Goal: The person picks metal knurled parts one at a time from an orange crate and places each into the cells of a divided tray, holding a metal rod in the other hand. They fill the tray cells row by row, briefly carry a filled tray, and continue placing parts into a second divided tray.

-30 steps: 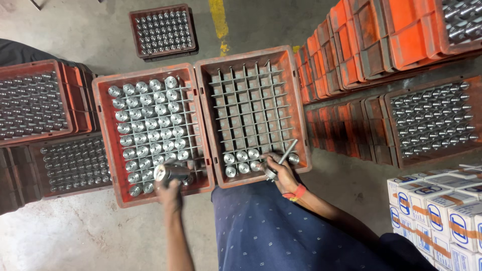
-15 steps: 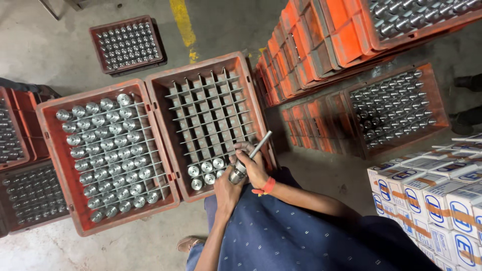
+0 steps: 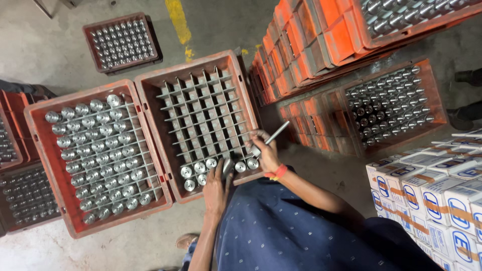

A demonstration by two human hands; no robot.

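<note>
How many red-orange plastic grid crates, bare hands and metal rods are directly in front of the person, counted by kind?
Red-orange plastic grid crates: 2 (full crate, nearly empty crate)
Bare hands: 2 (left hand, right hand)
Rods: 1 (slim silver metal rod)
Total: 5

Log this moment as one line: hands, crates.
left hand: lowering metal part into grid crate | right hand: holds metal rod | full crate: beside
</note>
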